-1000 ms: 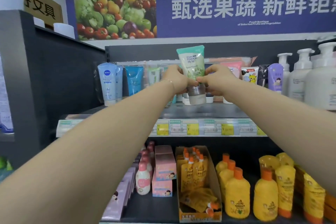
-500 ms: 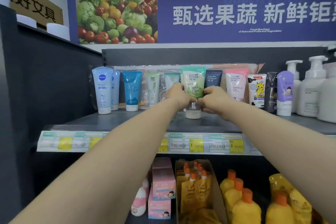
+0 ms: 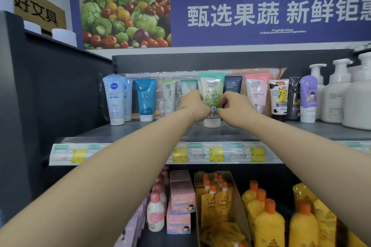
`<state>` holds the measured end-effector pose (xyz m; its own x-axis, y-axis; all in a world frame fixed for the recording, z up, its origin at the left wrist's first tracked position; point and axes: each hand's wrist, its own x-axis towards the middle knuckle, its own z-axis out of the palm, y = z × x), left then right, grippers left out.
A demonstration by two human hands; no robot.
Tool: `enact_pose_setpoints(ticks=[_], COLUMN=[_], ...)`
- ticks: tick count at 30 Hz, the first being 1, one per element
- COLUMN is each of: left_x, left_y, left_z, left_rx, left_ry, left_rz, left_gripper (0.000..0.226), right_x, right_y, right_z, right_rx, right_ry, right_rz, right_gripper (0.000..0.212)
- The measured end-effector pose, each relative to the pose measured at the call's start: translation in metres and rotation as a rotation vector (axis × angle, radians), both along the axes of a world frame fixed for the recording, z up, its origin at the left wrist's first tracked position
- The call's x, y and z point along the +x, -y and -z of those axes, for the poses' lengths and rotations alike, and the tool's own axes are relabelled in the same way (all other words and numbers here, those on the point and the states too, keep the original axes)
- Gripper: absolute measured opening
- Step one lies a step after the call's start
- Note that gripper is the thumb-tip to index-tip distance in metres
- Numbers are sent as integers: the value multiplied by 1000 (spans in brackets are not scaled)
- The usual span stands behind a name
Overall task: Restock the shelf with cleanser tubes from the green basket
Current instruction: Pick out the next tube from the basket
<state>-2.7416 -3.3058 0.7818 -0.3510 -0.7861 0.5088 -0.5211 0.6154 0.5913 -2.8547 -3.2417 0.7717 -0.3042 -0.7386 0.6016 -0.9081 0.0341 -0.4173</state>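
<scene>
A dark side panel (image 3: 50,90) closes the left end of a grey shop shelf (image 3: 140,131). A blue banner (image 3: 261,12) with a vegetable photograph hangs above it, and price labels (image 3: 210,153) line its front edge.

Both bare arms reach up to mid-shelf. The left hand (image 3: 193,104) shows its knuckles to the camera, its grip closed on the left edge of the green tube (image 3: 211,90). The fingertips are mostly hidden, so this is apparently a pinch. The right hand (image 3: 234,106) has its grip pinching the tube's lower right edge.

The green tube stands upright, its white cap (image 3: 212,122) down on the shelf, ahead of the back row. In that row, from the left, are a pale blue tube (image 3: 114,98), a blue tube (image 3: 146,98), a navy tube (image 3: 232,84), a pink tube (image 3: 257,90) and pump bottles (image 3: 337,94).

Below, the arms partly cover pink boxes (image 3: 180,196) and yellow bottles (image 3: 269,224).
</scene>
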Motion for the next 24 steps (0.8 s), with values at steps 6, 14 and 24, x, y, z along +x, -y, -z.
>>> enact_pose_setpoints(ticks=[6,14,24], left_x=[27,77,118], left_y=[-32,-79,-123], left_z=[10,29,112], left_rx=[-120,-420,-599], left_ry=[34,283,379], left_rz=[46,25,31], left_gripper=[27,24,18], right_x=[24,51,78], right_y=[-38,-84,-131], right_z=[5,23,101], right_rx=[-18,-124,-114], right_ry=[-340,-516,-668], right_rz=[-33,-12,-145], right_gripper=[18,17,10])
